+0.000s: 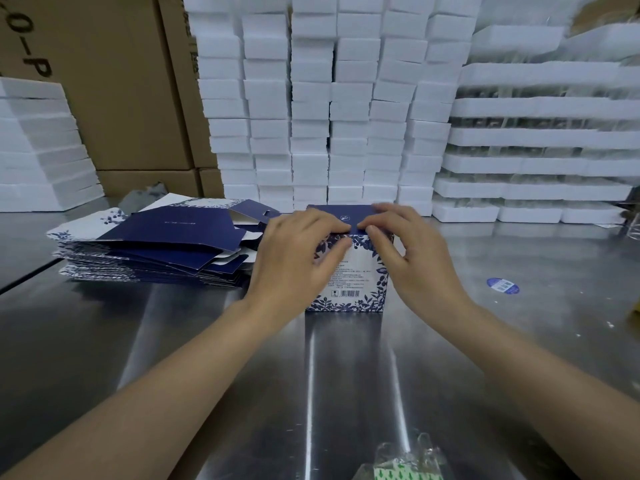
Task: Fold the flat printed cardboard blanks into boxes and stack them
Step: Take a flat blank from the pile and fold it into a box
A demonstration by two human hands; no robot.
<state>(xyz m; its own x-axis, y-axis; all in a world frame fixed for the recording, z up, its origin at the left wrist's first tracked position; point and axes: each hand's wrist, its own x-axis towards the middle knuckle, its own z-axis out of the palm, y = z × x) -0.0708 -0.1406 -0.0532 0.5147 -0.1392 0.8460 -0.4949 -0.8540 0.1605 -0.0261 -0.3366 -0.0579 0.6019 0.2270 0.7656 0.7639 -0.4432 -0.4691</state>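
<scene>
**Packing counter, box lid going down**

Wall of white foam blocks out back, shiny steel counter up front. A pile of flat navy-and-white floral cardboard blanks sits on the left. Just beside it, mid-counter, stands the upright navy floral cardboard box. The left hand and right hand pinch its top edge, fingers over the lid and thumbs on the front. Looks like lid-tucking time. Next it needs a firm push in, then stacking.

A box stands at the middle of a table, the left hand and right hand gripping its top edge from either side. A pile of flat blanks lies just left of it, a sticker to its right. Foam stacks rise behind, with cartons at the back left.
</scene>
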